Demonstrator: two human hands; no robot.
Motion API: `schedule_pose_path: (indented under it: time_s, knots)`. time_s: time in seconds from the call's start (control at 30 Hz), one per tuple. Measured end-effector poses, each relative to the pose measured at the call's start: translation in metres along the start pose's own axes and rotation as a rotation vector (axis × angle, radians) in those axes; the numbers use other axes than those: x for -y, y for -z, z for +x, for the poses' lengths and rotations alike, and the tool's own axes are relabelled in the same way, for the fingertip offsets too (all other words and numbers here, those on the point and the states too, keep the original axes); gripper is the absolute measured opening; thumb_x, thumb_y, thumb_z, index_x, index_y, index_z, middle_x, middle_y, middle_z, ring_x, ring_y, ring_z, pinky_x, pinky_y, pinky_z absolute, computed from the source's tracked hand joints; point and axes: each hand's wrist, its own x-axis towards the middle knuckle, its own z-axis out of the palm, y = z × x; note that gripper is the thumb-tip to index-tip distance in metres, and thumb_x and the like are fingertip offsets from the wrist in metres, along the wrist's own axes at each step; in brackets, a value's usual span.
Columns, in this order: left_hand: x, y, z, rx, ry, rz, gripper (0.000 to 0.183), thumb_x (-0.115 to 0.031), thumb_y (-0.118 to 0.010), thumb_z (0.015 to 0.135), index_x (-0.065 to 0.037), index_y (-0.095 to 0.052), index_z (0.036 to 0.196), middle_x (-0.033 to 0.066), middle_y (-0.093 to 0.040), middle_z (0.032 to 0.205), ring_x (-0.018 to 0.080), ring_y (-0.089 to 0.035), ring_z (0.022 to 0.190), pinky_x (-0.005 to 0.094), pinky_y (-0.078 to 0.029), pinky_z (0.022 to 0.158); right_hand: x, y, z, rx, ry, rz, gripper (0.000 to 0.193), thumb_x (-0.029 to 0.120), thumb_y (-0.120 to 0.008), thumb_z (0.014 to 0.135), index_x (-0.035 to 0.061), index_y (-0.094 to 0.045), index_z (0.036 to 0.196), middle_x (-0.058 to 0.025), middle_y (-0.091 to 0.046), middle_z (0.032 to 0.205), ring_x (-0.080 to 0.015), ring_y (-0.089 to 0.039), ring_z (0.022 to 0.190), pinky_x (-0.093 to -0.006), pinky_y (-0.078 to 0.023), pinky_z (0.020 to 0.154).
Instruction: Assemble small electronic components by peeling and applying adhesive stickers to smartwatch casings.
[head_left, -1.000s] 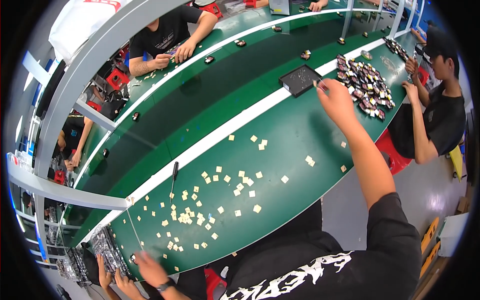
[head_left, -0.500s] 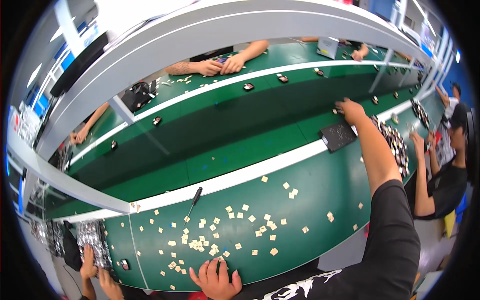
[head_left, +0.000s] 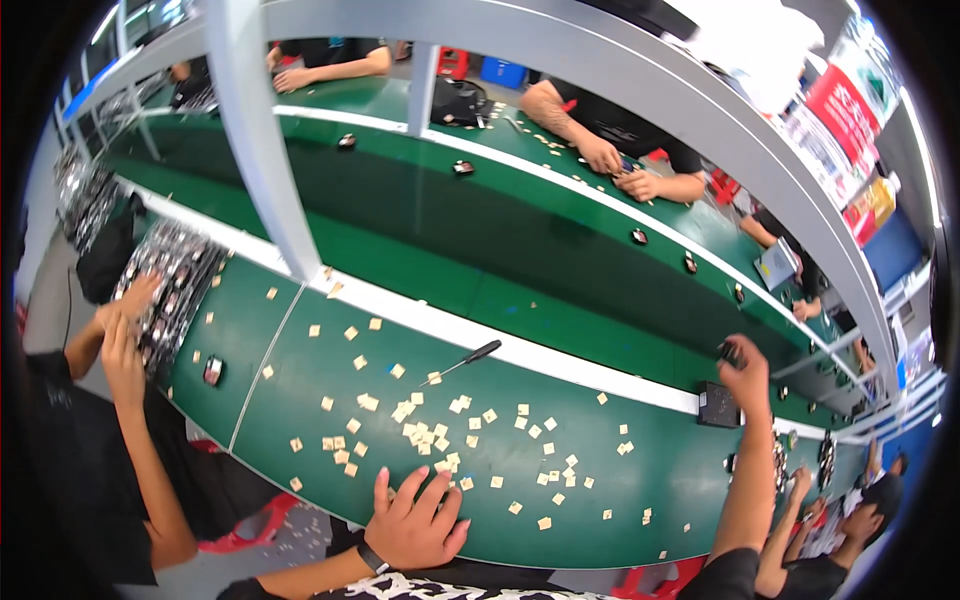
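My left hand (head_left: 415, 525) lies at the near edge of the green table with its fingers spread, just below scattered small cream square pieces (head_left: 425, 437). No object shows in it. My right arm reaches far to the right. There my right hand (head_left: 752, 385) is closed on a small black part (head_left: 733, 352), its fingers curled round it; details of the part are blurred. Just left of that hand sits a black box-like tray (head_left: 717, 404) by the white rail. A black-handled screwdriver (head_left: 483, 351) lies beyond the cream pieces, its shaft pointing toward them.
Past the white rail (head_left: 560, 362) runs a green conveyor belt (head_left: 420, 255) carrying several small dark parts along its far side. A grey post (head_left: 255, 150) and beam stand over it. At left, a co-worker's hands touch a tray of shiny parts (head_left: 175, 290). Other people sit opposite and right.
The view has swung left, bringing more of the left co-worker into sight. My right hand has gone from reaching over small dark parts by the belt to gripping one. My left hand remains at the table edge.
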Motion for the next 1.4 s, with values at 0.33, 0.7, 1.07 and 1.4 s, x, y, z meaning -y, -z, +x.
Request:
schedule_pose_path:
  time_s: [0.33,0.7,1.07,1.4]
  knots:
    - [0.014,0.034,0.019,0.211,0.224,-1.034,0.058,-0.015,-0.075,0.088,-0.001,-0.051,0.138,0.0109,-0.067,0.1,0.0183,-0.063,0.079,0.0318,-0.053,0.07,0.257,-0.115,-0.193,0.542,0.245,0.287,0.045,0.016,-0.081,0.077,0.0134,-0.07,0.12,-0.0073,-0.071,0.103,-0.0245,-0.071,0.088,-0.0348,-0.057,0.071]
    - [0.028,-0.002,0.024,0.618,0.515,-1.804,0.046,-0.002,-0.054,0.101,-0.002,-0.045,0.146,0.005,-0.064,0.096,0.0089,-0.06,0.079,0.024,-0.051,0.068,0.262,-0.15,-0.244,0.465,-0.09,0.539,0.05,0.008,-0.085,0.078,0.0065,-0.07,0.126,-0.0008,-0.06,0.089,-0.0044,-0.047,0.064,-0.022,-0.04,0.057]
    - [0.032,-0.007,0.017,0.581,0.534,-1.828,0.031,-0.006,-0.053,0.102,-0.001,-0.049,0.133,0.0087,-0.063,0.105,0.0106,-0.061,0.078,0.0242,-0.051,0.066,0.267,-0.156,-0.258,0.376,-0.217,0.689,0.03,0.008,-0.08,0.085,0.0017,-0.073,0.113,0.0044,-0.055,0.078,-0.0017,-0.044,0.064,-0.02,-0.035,0.058]
    - [0.029,-0.008,0.019,0.465,0.487,-1.75,0.035,-0.001,-0.053,0.1,0.002,-0.05,0.135,0.01,-0.065,0.105,0.0113,-0.063,0.082,0.0259,-0.054,0.072,0.271,-0.151,-0.257,0.246,-0.579,0.947,0.015,0.011,-0.068,0.098,-0.0015,-0.069,0.107,0.0038,-0.065,0.085,-0.0009,-0.054,0.075,-0.0175,-0.042,0.066]
